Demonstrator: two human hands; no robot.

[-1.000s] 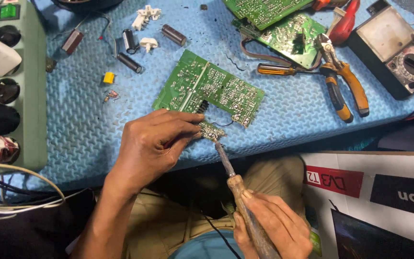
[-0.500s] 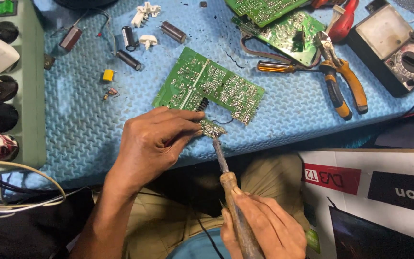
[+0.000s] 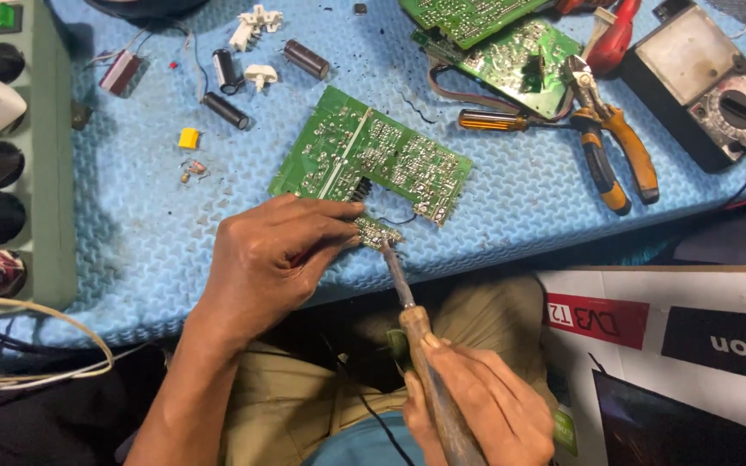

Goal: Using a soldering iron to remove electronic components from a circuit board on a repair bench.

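Head view: blue textured mat (image 3: 131,233), circuit board (image 3: 373,155), pliers (image 3: 615,147), multimeter (image 3: 701,82).

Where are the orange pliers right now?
In the head view, the orange-handled pliers lie on the blue mat at the upper right, between the amber-handled screwdriver and the black multimeter.
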